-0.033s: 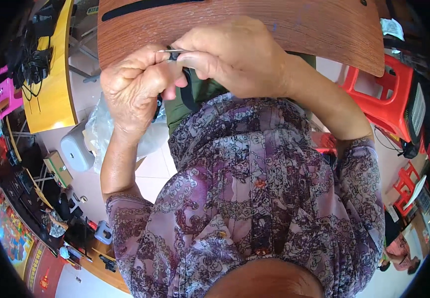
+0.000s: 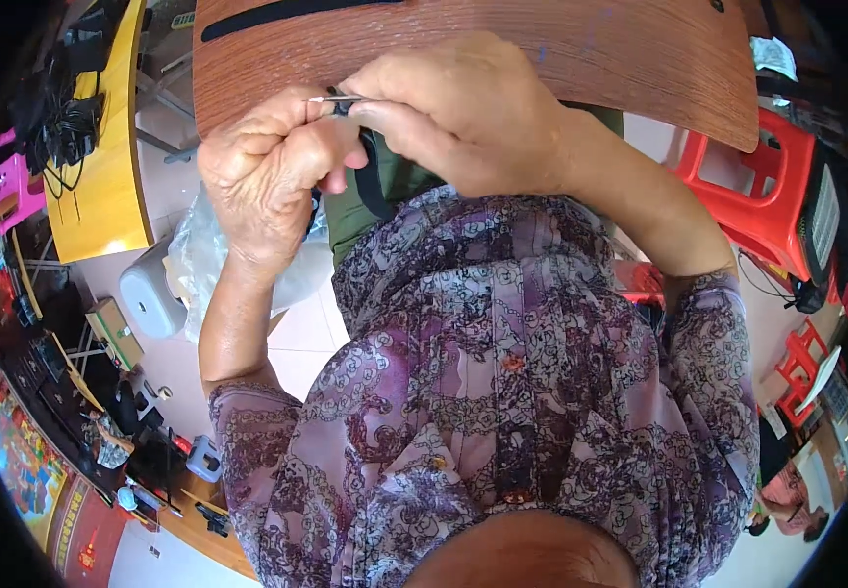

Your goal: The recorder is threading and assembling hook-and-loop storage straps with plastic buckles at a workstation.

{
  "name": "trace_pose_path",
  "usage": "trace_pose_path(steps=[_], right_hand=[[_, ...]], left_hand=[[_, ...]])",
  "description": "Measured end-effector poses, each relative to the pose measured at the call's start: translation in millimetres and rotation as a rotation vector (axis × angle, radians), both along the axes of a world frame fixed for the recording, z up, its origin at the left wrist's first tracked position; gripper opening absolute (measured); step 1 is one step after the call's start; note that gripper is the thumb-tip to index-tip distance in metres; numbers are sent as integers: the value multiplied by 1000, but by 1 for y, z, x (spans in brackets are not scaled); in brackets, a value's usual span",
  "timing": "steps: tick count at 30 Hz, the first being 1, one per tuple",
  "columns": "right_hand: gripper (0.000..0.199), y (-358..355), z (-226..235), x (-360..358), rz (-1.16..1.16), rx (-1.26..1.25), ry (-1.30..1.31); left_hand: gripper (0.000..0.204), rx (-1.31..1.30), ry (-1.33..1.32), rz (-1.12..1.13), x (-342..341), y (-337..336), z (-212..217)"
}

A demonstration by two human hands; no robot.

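Note:
Over the table's near edge, my two hands meet with their fingertips close together. Between the thumb and bent forefinger of my right hand (image 2: pixel 473 113) is a thin metal needle-like tool (image 2: pixel 340 99), its pale tip pointing left at my left fingers. My left hand (image 2: pixel 267 171) is closed, its thumb and forefinger pinching a black strap (image 2: pixel 373 181) beside that tip. Below the fingers the strap hangs in a curve in front of my lap. The fingers hide most of the part being worked on.
A second black strap (image 2: pixel 287 15) lies across the brown wooden table (image 2: pixel 581 59). To the left stand a yellow table (image 2: pixel 110 186) with black cables (image 2: pixel 66 122), a grey stool (image 2: pixel 152 292) and a clear plastic bag (image 2: pixel 203 250). A red stool (image 2: pixel 757 191) is at the right.
My right thumb has shifted slightly against the needle-like tool. Otherwise both hands keep their places.

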State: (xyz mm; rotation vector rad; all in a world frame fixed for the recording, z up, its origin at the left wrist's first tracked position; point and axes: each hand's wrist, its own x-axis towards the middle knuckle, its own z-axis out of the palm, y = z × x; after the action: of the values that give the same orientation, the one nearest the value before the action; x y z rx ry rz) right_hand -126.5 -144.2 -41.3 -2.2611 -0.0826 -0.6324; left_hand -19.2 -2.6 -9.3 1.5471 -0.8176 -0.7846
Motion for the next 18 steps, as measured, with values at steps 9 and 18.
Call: trace_pose_path(steps=[9,18], right_hand=[[26,-6,-4,8,-105,587,-128],[16,-17,-1,18,67,63,-68]], left_hand=[[18,24,-268,158,-2,-12,9],[18,36,-12,-2,12,-16,13]])
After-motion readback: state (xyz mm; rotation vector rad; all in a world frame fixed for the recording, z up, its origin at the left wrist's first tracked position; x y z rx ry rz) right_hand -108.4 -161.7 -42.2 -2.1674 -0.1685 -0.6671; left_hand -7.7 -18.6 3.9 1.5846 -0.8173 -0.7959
